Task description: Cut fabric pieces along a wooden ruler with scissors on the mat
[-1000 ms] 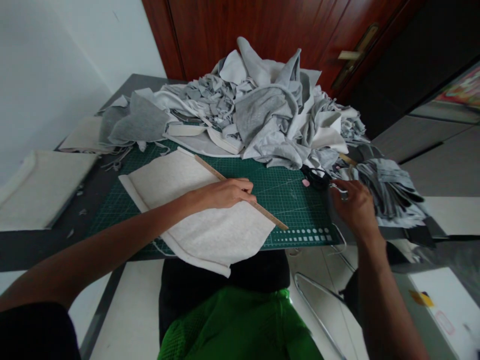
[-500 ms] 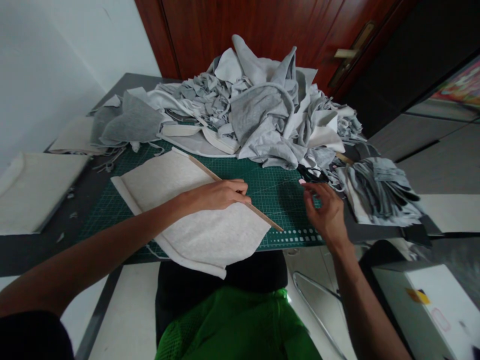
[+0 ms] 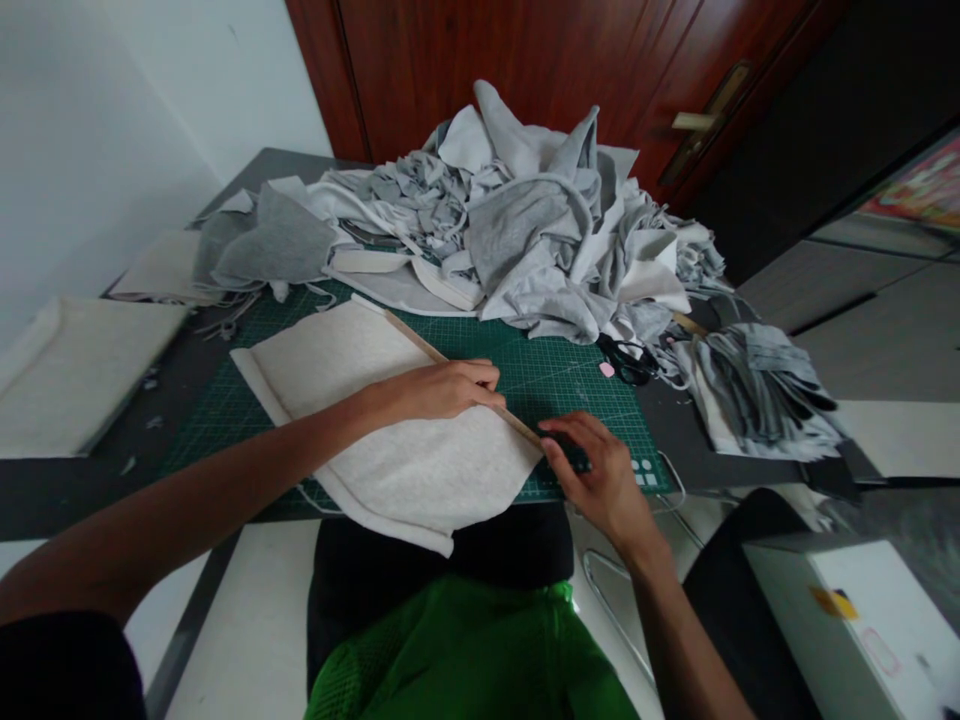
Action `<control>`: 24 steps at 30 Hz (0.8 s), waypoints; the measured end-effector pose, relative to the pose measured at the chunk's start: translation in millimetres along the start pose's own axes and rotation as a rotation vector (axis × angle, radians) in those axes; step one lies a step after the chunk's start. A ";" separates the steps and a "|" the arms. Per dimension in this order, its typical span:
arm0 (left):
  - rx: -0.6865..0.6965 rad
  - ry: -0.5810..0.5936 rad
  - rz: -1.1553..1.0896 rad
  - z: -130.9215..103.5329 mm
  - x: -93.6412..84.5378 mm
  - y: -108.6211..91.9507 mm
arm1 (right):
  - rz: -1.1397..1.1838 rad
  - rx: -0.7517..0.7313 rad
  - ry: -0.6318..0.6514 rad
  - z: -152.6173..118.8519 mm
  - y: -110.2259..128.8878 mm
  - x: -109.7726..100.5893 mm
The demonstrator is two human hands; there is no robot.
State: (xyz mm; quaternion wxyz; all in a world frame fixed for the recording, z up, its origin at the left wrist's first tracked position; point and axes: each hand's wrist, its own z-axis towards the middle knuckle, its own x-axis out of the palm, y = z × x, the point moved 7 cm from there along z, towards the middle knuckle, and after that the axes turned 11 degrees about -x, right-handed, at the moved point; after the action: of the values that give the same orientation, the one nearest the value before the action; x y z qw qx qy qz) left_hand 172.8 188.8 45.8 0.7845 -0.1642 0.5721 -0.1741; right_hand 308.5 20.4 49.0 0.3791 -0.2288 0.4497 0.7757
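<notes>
A cream fabric piece (image 3: 420, 480) with rolled or folded edges lies on the green cutting mat (image 3: 517, 350), its lower edge hanging over the table front. Across it runs a thin wooden ruler (image 3: 416, 338), slanting down to the right. My left hand (image 3: 442, 388) is closed on the ruler near its middle, fingers bent against the cloth. At the ruler's lower right end, my right hand (image 3: 596, 465) pinches the tip between thumb and fingers. A small flat pink piece (image 3: 607, 370) rests on the mat beside black-handled scissors (image 3: 630, 362).
A big heap of grey and white fabric scraps (image 3: 525, 240) covers the table's back. Folded grey cloths (image 3: 765, 385) are stacked on the right; folded cream fabric (image 3: 90, 375) lies on the left. A white box (image 3: 862, 600) stands at lower right, below the table.
My right hand has left the pink piece by the scissors and come down and left to the ruler's end. My left hand keeps its place on the ruler.
</notes>
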 end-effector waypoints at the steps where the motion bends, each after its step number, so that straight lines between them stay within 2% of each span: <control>1: -0.013 0.008 -0.002 -0.2 0.4 0.6 | -0.006 0.009 0.014 -2.7 2.3 7.1; 6: -0.037 0.023 -0.019 -1.1 2.0 3.2 | -0.085 0.079 -0.035 -11.4 1.3 29.0; 12: -0.011 0.051 0.097 -3.9 -5.8 1.7 | -0.127 0.093 0.022 -7.1 -6.8 31.7; 15: -0.030 0.027 0.271 -22.4 -14.9 -14.2 | -0.151 0.077 0.073 -3.1 -8.9 32.0; 18: -0.076 0.040 0.341 -55.3 -13.1 -40.7 | -0.174 0.059 0.121 1.4 -13.6 32.2; 21: -0.170 0.073 0.355 -84.5 3.9 -66.5 | -0.190 0.042 0.172 8.8 -22.0 30.2; 24: -0.288 0.083 0.362 -92.0 28.2 -84.5 | -0.204 0.011 0.222 21.2 -34.0 26.6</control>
State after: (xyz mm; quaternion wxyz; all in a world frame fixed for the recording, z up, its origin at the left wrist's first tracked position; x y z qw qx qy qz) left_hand 85.8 95.6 33.8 0.7472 -0.1617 0.6429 0.0461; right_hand 319.0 59.4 23.1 0.4053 -0.3556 0.4673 0.7006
